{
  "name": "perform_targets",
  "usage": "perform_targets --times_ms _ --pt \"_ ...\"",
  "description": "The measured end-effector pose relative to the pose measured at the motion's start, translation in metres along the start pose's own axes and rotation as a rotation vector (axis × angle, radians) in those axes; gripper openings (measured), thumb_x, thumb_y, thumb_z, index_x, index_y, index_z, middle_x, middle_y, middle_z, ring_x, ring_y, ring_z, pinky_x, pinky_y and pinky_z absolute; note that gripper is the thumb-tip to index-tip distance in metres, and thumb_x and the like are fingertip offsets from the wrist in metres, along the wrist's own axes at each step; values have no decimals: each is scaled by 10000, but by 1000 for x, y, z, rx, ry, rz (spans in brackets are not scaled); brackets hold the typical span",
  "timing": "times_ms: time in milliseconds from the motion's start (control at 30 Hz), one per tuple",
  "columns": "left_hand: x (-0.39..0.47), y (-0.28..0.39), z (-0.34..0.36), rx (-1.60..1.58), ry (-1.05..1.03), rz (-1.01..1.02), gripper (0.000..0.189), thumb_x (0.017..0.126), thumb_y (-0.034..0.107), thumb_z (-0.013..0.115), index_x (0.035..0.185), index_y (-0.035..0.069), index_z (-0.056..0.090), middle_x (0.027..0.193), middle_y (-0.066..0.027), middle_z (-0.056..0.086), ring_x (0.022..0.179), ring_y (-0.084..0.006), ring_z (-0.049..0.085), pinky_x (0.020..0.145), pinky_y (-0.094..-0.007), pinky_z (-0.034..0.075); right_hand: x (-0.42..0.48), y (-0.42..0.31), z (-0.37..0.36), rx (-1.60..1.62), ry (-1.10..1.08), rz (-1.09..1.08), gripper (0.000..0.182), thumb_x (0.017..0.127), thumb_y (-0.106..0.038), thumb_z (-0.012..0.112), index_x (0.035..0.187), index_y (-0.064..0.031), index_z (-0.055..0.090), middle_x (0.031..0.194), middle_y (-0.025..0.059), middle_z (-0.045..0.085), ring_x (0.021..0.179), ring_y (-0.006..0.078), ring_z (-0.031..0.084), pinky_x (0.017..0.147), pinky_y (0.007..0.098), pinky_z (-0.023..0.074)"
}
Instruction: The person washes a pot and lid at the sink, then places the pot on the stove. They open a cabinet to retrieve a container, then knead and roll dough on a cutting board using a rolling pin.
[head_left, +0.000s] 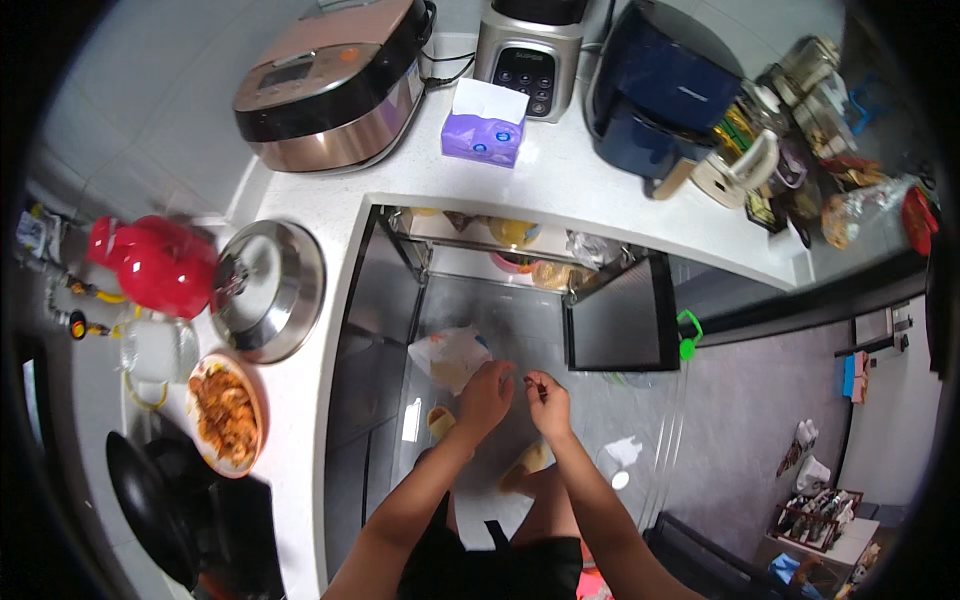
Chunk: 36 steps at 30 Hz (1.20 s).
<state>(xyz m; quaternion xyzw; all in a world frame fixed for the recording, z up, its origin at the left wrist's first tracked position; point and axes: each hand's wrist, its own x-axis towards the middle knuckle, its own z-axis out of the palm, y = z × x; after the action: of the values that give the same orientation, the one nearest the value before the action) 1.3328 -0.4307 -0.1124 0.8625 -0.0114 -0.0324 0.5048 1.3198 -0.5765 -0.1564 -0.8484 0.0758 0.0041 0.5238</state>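
Observation:
My left hand (486, 394) hangs above the floor with its fingers curved, thumb a little apart, and nothing visible in it. A white plastic bag (446, 356) with coloured print lies just behind it on the grey tiles. Close by on the right, my right hand (550, 405) has its fingertips pinched together around a small dark reddish thing (529, 382), too small to name. The two hands do not touch. Before me a pull-out cabinet basket (487, 259) stands out under the counter, holding a yellow item (513, 231) and several bagged goods.
An open dark cabinet door (622, 322) stands right of the basket. On the white counter (300, 191) are a rice cooker (330, 90), tissue pack (484, 139), blender base (529, 67), blue air fryer (656, 82), red kettle (165, 262), lidded steel pot (270, 292) and dish of cooked food (225, 412).

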Motion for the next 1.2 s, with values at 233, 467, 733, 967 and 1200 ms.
perform_targets --times_ms 233,467,733,967,1200 --pt "120 -140 43 -33 174 106 226 828 43 515 1047 40 572 982 -143 604 828 -307 606 724 -372 484 140 77 83 156 159 -119 149 850 21 518 957 8 621 812 112 642 699 160 617 649 261 491" --pt "206 -241 81 -35 421 341 255 801 -44 523 1040 29 576 1013 -137 600 830 -295 604 695 -336 501 263 148 138 243 412 -421 262 933 -96 507 1158 35 532 1024 111 609 895 144 588 786 254 463" --pt "270 -280 115 -36 425 505 297 802 -32 551 1088 47 558 1075 -122 599 866 -263 615 669 -316 518 340 166 140 234 525 -563 477 835 -15 524 1295 15 404 1229 189 492 1095 269 517 940 354 404" --pt "284 -288 131 -44 520 571 375 772 -56 573 1129 51 538 1148 -131 572 839 -219 625 639 -286 520 360 165 144 202 424 -562 693 799 -118 637 1377 11 276 1295 253 429 1188 339 453 1006 393 353" --pt "292 -277 116 79 613 559 534 789 -20 571 1298 3 411 1352 -218 386 1141 -338 487 902 -380 420 350 153 151 -105 249 -672 798 762 -79 630 1397 67 168 1345 319 345 1248 438 362 1042 435 309"
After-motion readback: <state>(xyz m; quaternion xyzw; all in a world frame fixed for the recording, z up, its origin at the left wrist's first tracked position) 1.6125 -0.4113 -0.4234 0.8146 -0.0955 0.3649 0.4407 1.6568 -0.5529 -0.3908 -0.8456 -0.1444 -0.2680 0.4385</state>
